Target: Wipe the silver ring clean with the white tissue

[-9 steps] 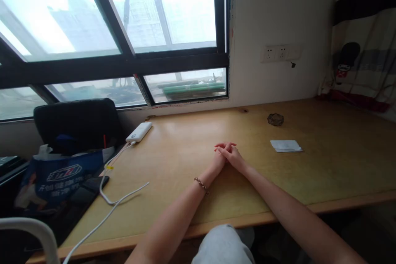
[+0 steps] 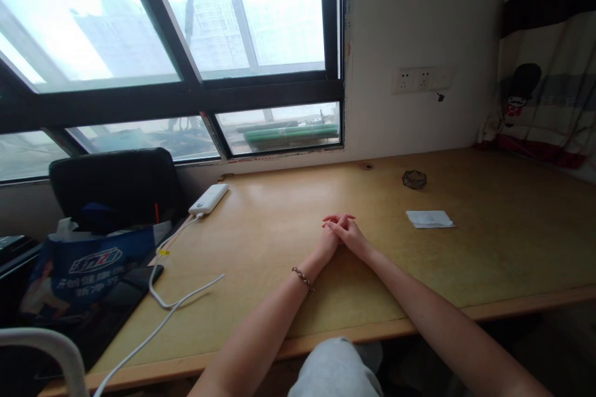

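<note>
My left hand (image 2: 328, 240) and my right hand (image 2: 351, 235) rest on the wooden desk (image 2: 279, 242) with their fingers laced together, holding nothing else. A braided bracelet (image 2: 303, 278) circles my left wrist. A folded white paper (image 2: 429, 218) lies on the desk to the right of my hands. Further back sits a small dark glass ashtray (image 2: 414, 179).
A white power bank (image 2: 209, 198) lies near the window with a white cable (image 2: 162, 304) trailing to the desk's front edge. A dark phone (image 2: 139, 276) and a blue bag (image 2: 88, 270) sit at the left, before a black chair (image 2: 114, 186). Wall sockets (image 2: 414, 80) are behind.
</note>
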Tool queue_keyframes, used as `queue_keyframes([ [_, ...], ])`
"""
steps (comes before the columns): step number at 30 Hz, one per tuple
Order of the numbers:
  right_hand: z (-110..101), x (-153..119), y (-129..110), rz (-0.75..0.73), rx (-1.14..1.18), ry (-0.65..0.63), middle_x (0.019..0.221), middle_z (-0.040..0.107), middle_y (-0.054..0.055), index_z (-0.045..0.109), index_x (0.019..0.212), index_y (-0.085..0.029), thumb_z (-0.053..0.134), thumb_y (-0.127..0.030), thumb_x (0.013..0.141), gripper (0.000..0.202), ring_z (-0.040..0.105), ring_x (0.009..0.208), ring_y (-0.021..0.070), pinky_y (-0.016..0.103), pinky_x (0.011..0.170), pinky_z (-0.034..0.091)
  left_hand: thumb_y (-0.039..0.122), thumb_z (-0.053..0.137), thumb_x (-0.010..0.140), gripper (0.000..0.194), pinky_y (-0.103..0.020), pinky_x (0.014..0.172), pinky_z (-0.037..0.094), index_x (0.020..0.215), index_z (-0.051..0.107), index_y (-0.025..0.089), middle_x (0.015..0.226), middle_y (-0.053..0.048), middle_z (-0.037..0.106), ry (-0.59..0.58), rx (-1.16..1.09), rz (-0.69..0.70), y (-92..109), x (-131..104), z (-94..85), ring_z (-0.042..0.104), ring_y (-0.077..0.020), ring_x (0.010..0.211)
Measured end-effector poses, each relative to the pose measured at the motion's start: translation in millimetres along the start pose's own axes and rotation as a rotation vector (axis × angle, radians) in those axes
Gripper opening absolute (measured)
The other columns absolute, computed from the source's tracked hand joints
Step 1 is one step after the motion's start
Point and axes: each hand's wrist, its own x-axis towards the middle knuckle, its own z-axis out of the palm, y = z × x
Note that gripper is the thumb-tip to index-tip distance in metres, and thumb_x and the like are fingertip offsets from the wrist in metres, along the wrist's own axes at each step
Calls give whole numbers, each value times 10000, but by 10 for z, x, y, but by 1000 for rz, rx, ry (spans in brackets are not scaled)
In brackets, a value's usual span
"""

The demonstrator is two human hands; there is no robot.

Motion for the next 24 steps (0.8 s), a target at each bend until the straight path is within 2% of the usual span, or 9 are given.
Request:
queue_keyframes([
  [4,4,-4,-25,-1,6,4,829,623,48,595,882,-174,470,-332,755,239,575,809,169,307,742,440,461,404,783,396,-317,751,441,957,578,151,979,-109,574,-45,-3,13,-5,-10,-14,533,-214,897],
  [17,-2,-6,-49,9,3,8,826,629,43,599,884,-174,476,-330,750,240,579,806,167,305,748,445,473,419,766,392,-291,672,463,943,579,162,928,-93,584,-40,-77,-43,-12,-10,-6,547,-216,883],
  [24,4,-2,-27,7,0,10,833,627,44,592,901,-179,476,-327,750,241,577,817,168,309,755,444,452,432,767,374,-259,665,452,934,586,154,941,-94,585,-39,-37,-15,20,-11,-6,531,-223,907],
])
